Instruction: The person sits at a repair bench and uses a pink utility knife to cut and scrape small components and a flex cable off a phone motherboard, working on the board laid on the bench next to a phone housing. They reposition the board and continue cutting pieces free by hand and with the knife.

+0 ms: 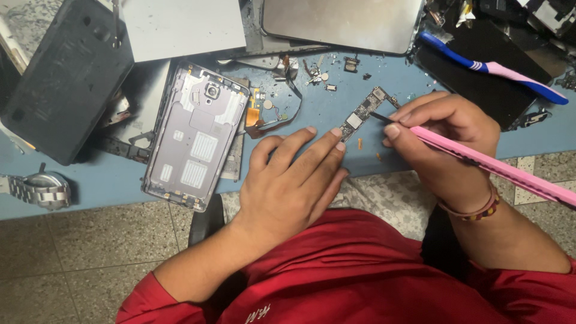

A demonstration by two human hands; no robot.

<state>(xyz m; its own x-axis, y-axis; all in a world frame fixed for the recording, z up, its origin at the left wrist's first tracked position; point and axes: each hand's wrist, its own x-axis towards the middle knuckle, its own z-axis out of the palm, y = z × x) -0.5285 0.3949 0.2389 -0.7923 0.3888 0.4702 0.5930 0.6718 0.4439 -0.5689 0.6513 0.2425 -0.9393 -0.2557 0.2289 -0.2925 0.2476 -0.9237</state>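
A small narrow circuit board [363, 112] lies on the blue table [108, 180] near its front edge. My left hand [294, 180] rests flat on the table, its fingertips pressing the board's lower end. My right hand [447, 141] grips a pink-handled tool [498, 168] like a pen; the tool's dark tip touches the board's right side. An opened phone housing [195, 135], pinkish grey with its inner side up, lies to the left of my left hand.
A black device [63, 78] sits at the far left, a metal wristwatch [42, 189] by the front left edge. A blue and pink toothbrush [492, 67] lies on a dark slab at right. Flex cables and small parts [282, 102] are scattered mid-table. A grey metal plate [342, 24] lies behind.
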